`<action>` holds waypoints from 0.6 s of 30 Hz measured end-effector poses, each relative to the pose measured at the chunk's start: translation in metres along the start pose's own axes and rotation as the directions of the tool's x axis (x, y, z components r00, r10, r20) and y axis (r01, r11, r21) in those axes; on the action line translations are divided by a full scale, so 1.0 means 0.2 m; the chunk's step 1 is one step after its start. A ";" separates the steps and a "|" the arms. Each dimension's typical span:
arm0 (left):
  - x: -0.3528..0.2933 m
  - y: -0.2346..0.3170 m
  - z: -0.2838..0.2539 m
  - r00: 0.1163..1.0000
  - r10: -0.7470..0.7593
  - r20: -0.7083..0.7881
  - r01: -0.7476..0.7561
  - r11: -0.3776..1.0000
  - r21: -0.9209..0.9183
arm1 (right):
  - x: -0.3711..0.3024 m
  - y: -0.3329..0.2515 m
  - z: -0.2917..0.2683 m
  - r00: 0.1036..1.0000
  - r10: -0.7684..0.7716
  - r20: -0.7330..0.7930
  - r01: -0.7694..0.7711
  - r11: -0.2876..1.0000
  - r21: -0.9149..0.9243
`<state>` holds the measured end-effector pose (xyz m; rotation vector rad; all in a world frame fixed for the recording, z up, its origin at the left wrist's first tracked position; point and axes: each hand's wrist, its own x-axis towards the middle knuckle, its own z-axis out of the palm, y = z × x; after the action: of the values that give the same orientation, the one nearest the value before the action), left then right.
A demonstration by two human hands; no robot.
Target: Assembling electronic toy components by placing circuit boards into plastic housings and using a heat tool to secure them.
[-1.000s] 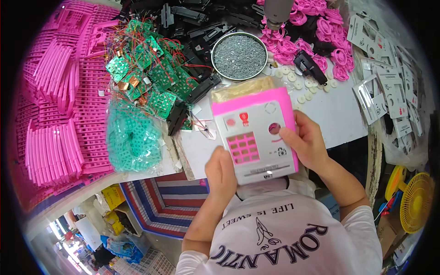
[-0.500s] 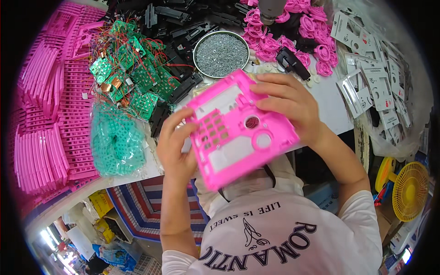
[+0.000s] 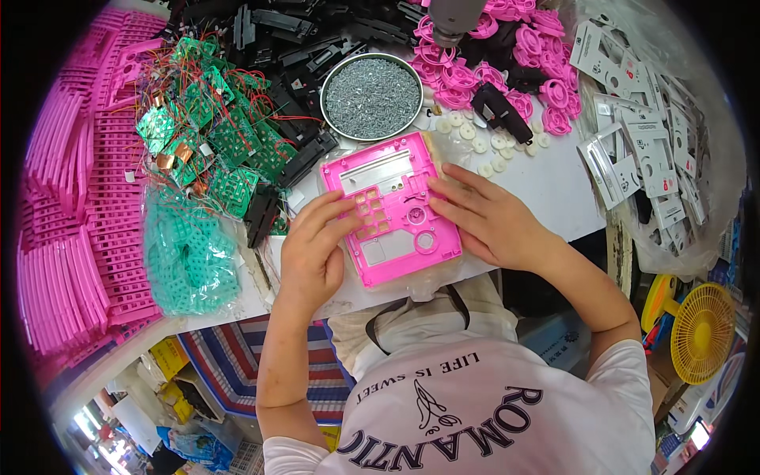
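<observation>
A pink plastic housing panel (image 3: 398,207) lies flat before me on a film-wrapped pad (image 3: 431,286). It has a long window, a grid of small square openings and round holes. My left hand (image 3: 314,241) grips its left edge, the fingertips reaching over the square grid. Along the opposite edge, my right hand (image 3: 484,218) holds the panel with curved fingers on its rim. The undersides of both hands are hidden. Just beyond the panel stands a round metal dish (image 3: 372,96) full of small silvery screws.
Green circuit boards (image 3: 237,131) with red wires and a bag of turquoise keypads (image 3: 190,253) lie left, near stacked pink panels (image 3: 63,277). White discs (image 3: 479,145), a black part (image 3: 503,113) and pink rings (image 3: 546,51) sit beyond my right hand. Grey plates (image 3: 649,142) fill a bag.
Both hands have lowered the pink panel from a raised, tilted position onto the pad. It now lies flatter and a little farther from my body.
</observation>
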<state>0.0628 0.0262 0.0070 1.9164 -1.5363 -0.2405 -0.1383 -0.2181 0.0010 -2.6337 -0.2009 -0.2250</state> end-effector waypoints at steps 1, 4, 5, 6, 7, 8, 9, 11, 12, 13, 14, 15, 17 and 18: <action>0.00 0.03 0.00 1.000 -0.009 -0.012 0.009 1.000 0.012 | -0.01 0.01 -0.01 1.000 -0.003 0.016 0.003 1.000 -0.002; 0.09 0.16 0.01 0.998 0.043 0.040 -0.045 0.998 0.053 | 0.00 0.00 -0.02 0.999 0.001 0.044 -0.001 1.000 0.002; 0.13 0.21 0.02 0.994 0.078 0.072 -0.083 0.995 0.061 | 0.00 0.00 -0.03 0.999 0.010 0.051 -0.010 1.000 0.000; 0.14 0.23 0.04 0.985 0.063 0.159 -0.079 0.992 0.097 | 0.01 0.00 -0.03 0.999 -0.010 0.035 0.008 0.999 0.037; 0.14 0.23 0.07 0.985 0.052 0.162 -0.075 0.988 0.139 | 0.02 0.01 -0.04 0.999 -0.029 0.020 0.028 0.997 0.068; 0.11 0.22 0.12 0.986 0.041 0.164 -0.071 0.981 0.180 | 0.02 0.03 -0.06 0.999 -0.049 0.003 0.048 0.994 0.099; 0.09 0.23 0.14 0.986 0.029 0.165 -0.065 0.973 0.221 | 0.02 0.06 -0.08 0.997 0.060 -0.045 -0.051 0.983 0.178; 0.09 0.24 0.15 0.983 0.031 0.181 -0.081 0.958 0.275 | 0.02 0.14 -0.12 0.949 0.292 -0.120 -0.236 0.909 0.344; 0.10 0.25 0.15 0.981 0.029 0.192 -0.086 0.951 0.297 | 0.06 0.16 -0.15 0.874 0.439 -0.209 -0.329 0.850 0.412; 0.12 0.26 0.14 0.979 0.033 0.202 -0.098 0.942 0.321 | 0.08 0.22 -0.15 0.878 0.419 -0.232 -0.351 0.893 0.283; 0.13 0.27 0.13 0.978 0.029 0.205 -0.096 0.941 0.324 | 0.10 0.28 -0.13 0.885 0.394 -0.248 -0.366 0.918 0.150; 0.13 0.28 0.13 0.978 0.025 0.207 -0.093 0.941 0.327 | 0.12 0.31 -0.13 0.893 0.367 -0.260 -0.376 0.927 0.015; 0.12 0.28 0.13 0.979 0.009 0.203 -0.075 0.944 0.321 | 0.20 0.32 -0.12 0.890 0.423 -0.172 -0.451 0.873 -0.185; 0.12 0.28 0.13 0.981 0.002 0.194 -0.064 0.948 0.313 | 0.23 0.32 -0.12 0.881 0.455 -0.132 -0.474 0.833 -0.285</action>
<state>0.0114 -0.0107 0.0258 2.1648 -1.8254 -0.1744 -0.0852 -0.2804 0.0014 -2.8780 0.5413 -0.1760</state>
